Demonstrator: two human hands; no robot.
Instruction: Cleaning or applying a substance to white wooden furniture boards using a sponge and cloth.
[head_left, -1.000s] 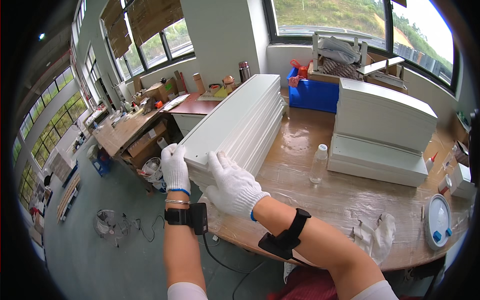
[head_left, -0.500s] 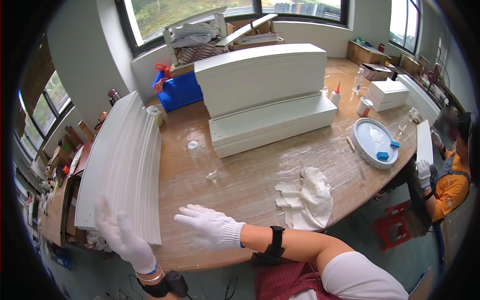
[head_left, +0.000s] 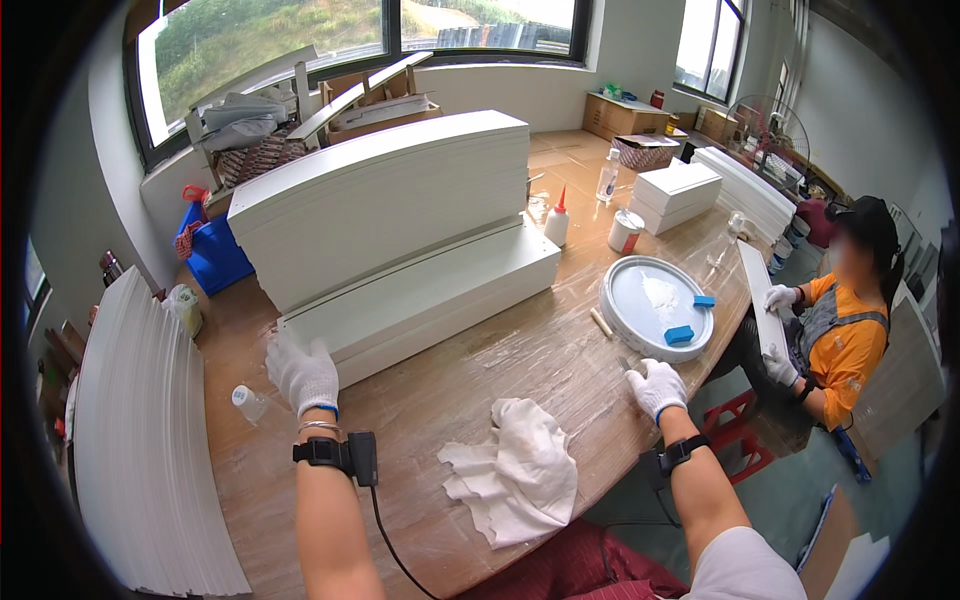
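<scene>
My left hand (head_left: 303,376), in a white knit glove, is at the near left end of the lower stack of white boards (head_left: 440,290). Its thumb and fingers are apart, and it seems to touch the boards' end. A taller stack of white boards (head_left: 390,200) stands behind. My right hand (head_left: 657,388), gloved too, is low over the table beside a round pale lid (head_left: 630,300). Its fingers are curled, with a small thin thing at the tips whose kind I cannot make out. Two blue blocks (head_left: 679,336) and white powder or paste are on the lid.
A crumpled white cloth (head_left: 520,470) lies between my arms. Many curved boards (head_left: 140,440) stand at the left beside a clear bottle (head_left: 247,402). A red-tipped bottle (head_left: 556,220) and white tub (head_left: 626,230) stand beyond the lid. A co-worker (head_left: 840,340) holds a white board at the right.
The view has swung to the right. My left hand has moved from the curved boards to the lower stack's end. My right hand has gone across to beside the lid, its fingers now curled.
</scene>
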